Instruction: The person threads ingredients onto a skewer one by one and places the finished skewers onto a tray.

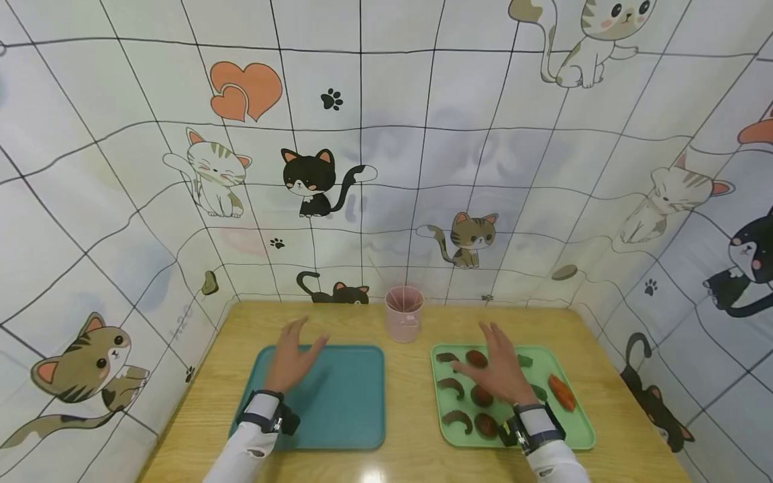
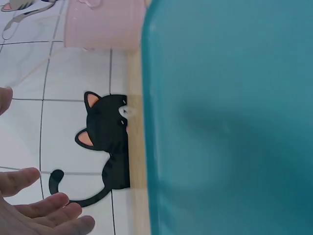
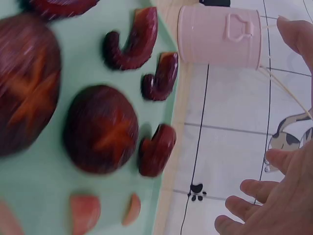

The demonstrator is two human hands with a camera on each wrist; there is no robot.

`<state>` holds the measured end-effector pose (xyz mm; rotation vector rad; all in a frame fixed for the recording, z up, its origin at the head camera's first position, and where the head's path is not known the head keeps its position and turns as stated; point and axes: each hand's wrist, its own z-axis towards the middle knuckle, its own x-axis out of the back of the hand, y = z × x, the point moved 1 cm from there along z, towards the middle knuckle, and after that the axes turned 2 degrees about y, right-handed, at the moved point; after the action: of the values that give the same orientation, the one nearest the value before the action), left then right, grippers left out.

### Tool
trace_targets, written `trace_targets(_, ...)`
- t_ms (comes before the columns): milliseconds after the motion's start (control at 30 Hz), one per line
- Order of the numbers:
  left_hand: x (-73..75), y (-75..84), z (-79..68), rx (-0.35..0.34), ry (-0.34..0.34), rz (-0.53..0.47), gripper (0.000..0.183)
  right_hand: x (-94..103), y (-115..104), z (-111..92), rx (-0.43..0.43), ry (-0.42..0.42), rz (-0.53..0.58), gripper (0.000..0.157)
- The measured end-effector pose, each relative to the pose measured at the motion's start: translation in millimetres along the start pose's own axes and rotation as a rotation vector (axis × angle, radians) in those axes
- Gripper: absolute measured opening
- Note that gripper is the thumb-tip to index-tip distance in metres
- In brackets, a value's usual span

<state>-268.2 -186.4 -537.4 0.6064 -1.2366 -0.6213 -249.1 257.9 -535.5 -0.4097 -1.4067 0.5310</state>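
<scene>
Mushroom caps (image 1: 482, 396), dark and cut with star marks, are lying in an up-and-down row on the green tray (image 1: 576, 433), lower right of the head frame. Being round, they are showing no clear long axis; the curved brown pieces (image 1: 451, 384) just left of them are stretching roughly sideways. The right hand (image 1: 506, 376) is hovering over this tray and is the nearer one: its thumb is crossing above the row, one cap showing just above it and two below, while its other fingers are pointing up the frame, spread loosely and gripping nothing. The left hand (image 1: 290, 362), its fingers likewise relaxed and holding nothing, is hanging over the blue tray (image 1: 356, 409) at lower left, well apart from the caps. Between the hands, a pink cup (image 1: 402, 318) is holding thin sticks (image 3: 288, 92).
</scene>
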Motion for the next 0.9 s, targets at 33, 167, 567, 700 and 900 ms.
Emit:
trace_targets(33, -1.7, 3.2, 2.2, 0.004, -0.002, -0.019, 0.079, -2.3, -2, 2, 0.001, -0.002, 0.011, 0.118)
trace_targets(167, -7.9, 16.0, 12.1, 0.021, -0.009, -0.112, 0.074, -10.5, -10, 12, 0.018, -0.004, 0.036, 0.12)
trace_targets(567, -35.7, 47.1, 55.4, 0.009, 0.007, -0.427, 0.058, -33.9, -36, 46, 0.025, -0.027, 0.168, 0.119)
trace_targets(700, -42.8, 60.0, 69.2, 0.001, 0.002, -0.484, 0.057, -42.2, -45, 55, 0.023, -0.027, 0.19, 0.119)
trace_targets(900, -50.9, 74.6, 85.7, -0.021, 0.06, -0.444, 0.049, -61.0, -55, 69, -0.003, -0.037, 0.205, 0.118)
